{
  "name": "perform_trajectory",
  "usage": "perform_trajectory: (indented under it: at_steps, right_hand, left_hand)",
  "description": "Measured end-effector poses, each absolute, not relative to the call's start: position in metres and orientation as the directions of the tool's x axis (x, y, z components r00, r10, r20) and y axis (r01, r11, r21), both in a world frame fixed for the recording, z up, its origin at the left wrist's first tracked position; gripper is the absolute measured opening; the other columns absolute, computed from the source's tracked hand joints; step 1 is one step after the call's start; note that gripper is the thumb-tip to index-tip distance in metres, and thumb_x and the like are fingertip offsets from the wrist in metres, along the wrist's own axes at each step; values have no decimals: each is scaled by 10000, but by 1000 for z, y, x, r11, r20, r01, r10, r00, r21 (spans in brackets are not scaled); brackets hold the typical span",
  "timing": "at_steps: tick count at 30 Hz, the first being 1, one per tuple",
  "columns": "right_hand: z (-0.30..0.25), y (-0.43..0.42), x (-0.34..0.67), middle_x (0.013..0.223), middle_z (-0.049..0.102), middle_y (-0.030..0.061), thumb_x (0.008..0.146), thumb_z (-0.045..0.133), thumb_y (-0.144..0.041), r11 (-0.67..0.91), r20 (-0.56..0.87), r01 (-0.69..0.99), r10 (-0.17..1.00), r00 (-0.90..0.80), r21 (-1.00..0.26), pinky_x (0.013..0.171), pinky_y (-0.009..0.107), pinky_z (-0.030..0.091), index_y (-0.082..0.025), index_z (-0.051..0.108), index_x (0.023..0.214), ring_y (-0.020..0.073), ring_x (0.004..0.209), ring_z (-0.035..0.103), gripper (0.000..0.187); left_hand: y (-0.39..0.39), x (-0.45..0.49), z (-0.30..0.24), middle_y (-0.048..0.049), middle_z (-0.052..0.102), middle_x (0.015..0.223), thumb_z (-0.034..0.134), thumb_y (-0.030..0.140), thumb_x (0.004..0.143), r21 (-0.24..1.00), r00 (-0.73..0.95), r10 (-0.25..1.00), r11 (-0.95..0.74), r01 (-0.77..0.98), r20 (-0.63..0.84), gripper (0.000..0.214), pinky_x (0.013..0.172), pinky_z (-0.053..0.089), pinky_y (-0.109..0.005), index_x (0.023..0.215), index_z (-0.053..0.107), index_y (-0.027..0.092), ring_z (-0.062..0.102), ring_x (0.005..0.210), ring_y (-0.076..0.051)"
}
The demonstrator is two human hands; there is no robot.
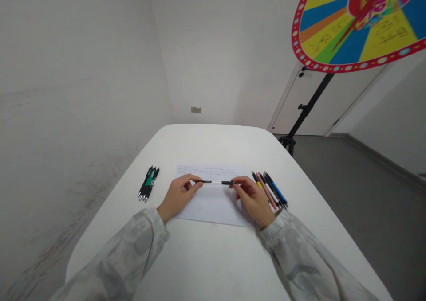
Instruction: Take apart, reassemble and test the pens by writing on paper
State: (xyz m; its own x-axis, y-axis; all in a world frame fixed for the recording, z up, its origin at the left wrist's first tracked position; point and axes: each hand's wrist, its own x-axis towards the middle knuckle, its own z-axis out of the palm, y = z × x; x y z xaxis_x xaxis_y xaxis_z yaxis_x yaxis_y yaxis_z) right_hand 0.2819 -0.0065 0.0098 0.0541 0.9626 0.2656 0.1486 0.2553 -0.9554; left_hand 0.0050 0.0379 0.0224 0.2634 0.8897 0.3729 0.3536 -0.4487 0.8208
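A black and white pen point(215, 182) is held level between my two hands, just above a white sheet of paper point(213, 208) with faint writing along its top. My left hand point(179, 195) pinches the pen's left end with curled fingers. My right hand point(253, 198) pinches its right end the same way. Both forearms wear pale patterned sleeves.
A small bunch of black and green pens point(148, 183) lies left of the paper. Several pens in yellow, pink, white, black and blue point(270, 190) lie to its right. All rest on a white rounded table point(213, 256). A colourful prize wheel on a black stand point(356, 21) stands at the far right.
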Motion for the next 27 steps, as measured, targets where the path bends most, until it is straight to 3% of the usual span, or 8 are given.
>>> perform_trajectory:
  at_steps: [4, 10, 21, 27]
  right_hand:
    - [8, -6, 281, 937, 775, 75, 942, 721, -671, 244, 253, 130, 966, 58, -961, 653, 335, 548, -222, 727, 1181, 184, 705, 646, 509]
    - [11, -6, 282, 862, 764, 78, 989, 671, -661, 220, 233, 192, 971, 45, -956, 628, 326, 504, -201, 739, 950, 168, 655, 607, 467]
    - [8, -7, 280, 980, 773, 80, 953, 730, -614, 244, 257, 163, 964, 63, -956, 674, 350, 541, -219, 718, 1218, 187, 706, 656, 475]
    - [14, -8, 280, 842, 747, 62, 1033, 632, -613, 233, 243, 227, 970, 17, -946, 665, 336, 489, -209, 735, 907, 168, 663, 607, 435]
  left_hand:
    - [38, 5, 21, -15, 753, 802, 744, 396, 968, 833, 261, 900, -427, 352, 350, 210, 548, 442, -219, 1027, 820, 209, 590, 622, -120]
    - [36, 6, 24, -8, 732, 754, 745, 406, 962, 836, 255, 901, -424, 349, 351, 221, 540, 426, -224, 1023, 822, 209, 577, 615, -126]
    - [37, 5, 25, -10, 739, 765, 744, 409, 966, 829, 257, 896, -435, 351, 361, 219, 563, 433, -229, 1016, 822, 210, 587, 633, -128]
    - [36, 5, 25, -10, 744, 786, 749, 394, 964, 839, 260, 900, -425, 340, 351, 208, 566, 437, -230, 1024, 819, 208, 580, 628, -123]
